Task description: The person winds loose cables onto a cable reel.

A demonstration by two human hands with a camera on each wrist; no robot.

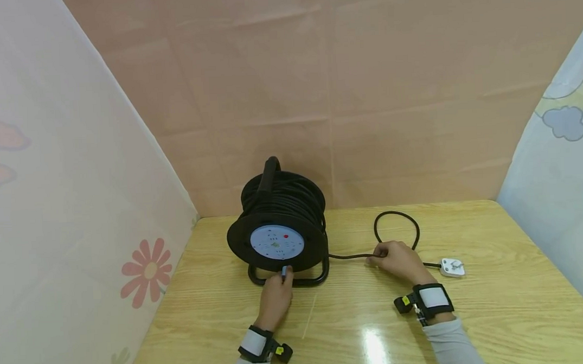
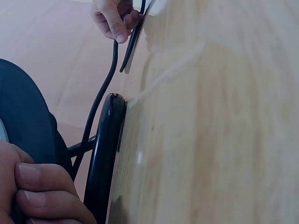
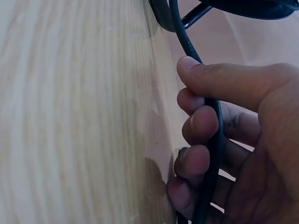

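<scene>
A black cable reel (image 1: pixel 292 201) stands upright at the left of centre in the head view, a pale socket panel (image 1: pixel 277 242) on its front disc. My left hand (image 1: pixel 275 299) grips a small knob (image 1: pixel 284 269) at the disc's lower rim; in the left wrist view its fingers (image 2: pixel 46 179) curl inward over the knob, which they mostly hide. To the right, my right hand (image 1: pixel 397 260) pinches the black cable (image 1: pixel 350 256) running out from the reel. In the right wrist view the cable (image 3: pixel 215 135) passes under the thumb and through the curled fingers (image 3: pixel 194 161).
Beyond the right hand the cable makes a loop (image 1: pixel 395 212) and ends in a white plug (image 1: pixel 452 268) on the wooden table (image 1: pixel 347 337). The reel rests on a black tubular stand (image 1: pixel 308 282) and has a carrying handle (image 1: pixel 269 175) on top. A brown wall covering (image 1: pixel 414 90) rises behind.
</scene>
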